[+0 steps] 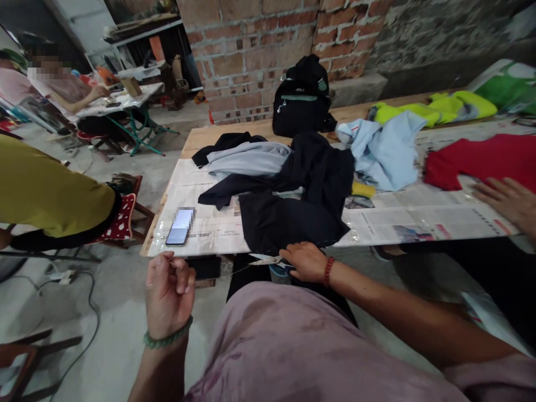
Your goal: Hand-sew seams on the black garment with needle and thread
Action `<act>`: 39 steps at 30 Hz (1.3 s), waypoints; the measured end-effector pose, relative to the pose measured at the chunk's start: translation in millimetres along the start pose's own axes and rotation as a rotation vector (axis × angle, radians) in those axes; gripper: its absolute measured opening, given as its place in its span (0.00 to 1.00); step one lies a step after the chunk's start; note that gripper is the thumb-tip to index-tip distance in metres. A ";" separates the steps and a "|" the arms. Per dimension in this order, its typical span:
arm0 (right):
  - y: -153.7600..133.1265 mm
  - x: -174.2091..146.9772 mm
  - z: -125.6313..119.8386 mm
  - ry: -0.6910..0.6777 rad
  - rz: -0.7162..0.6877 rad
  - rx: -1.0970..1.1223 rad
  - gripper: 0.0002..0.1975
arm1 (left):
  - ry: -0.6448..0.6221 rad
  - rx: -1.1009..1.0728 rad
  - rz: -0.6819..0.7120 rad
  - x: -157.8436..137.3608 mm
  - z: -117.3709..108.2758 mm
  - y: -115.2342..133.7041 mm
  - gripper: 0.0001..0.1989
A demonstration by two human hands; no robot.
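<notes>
My left hand (170,293), with a green bead bracelet at its wrist, is raised left of my lap. Its fingers are pinched on a thin thread, hardly visible at the fingertips. Loose strands of thread (229,270) hang between this hand and the scissors. My right hand (307,262), wearing a red bead bracelet, is closed on a pair of scissors (266,259) at the table's front edge; the blades point left and the handles are mostly hidden. Just beyond lies a black cloth piece (285,223), its near edge beside my right hand.
The newspaper-covered table (221,243) bears a phone (181,226), dark garments (322,167), a grey garment (251,158), light-blue cloth (387,151), a red garment (481,159), a yellow vest (439,109) and a black backpack (299,106). Another person's hand (506,198) rests at right. People sit at left.
</notes>
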State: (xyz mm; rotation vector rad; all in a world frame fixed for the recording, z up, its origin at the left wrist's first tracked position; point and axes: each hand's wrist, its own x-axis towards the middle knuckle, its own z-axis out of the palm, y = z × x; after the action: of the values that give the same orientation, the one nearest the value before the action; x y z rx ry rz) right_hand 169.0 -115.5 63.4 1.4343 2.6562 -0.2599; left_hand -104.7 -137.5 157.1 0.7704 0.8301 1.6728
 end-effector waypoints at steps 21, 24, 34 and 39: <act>38.3 -17.2 14.0 0.119 0.304 0.204 0.19 | -0.003 0.004 -0.004 2.2 0.5 -3.5 0.06; 64.6 -39.2 16.3 0.215 0.489 0.272 0.22 | 0.005 0.013 -0.013 3.0 0.9 -3.3 0.06; 183.3 -114.5 39.9 0.282 1.338 0.453 0.32 | -0.084 -0.009 -0.122 6.3 23.7 -7.9 0.06; 201.1 -109.7 47.6 0.244 1.382 0.472 0.30 | -0.141 0.106 -0.306 -10.4 40.0 -31.7 0.09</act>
State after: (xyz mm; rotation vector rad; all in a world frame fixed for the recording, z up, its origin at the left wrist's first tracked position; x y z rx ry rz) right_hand 398.1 -106.6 16.9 3.1034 1.1324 -0.5508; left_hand -52.8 -135.7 151.8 0.7814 0.8941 1.2981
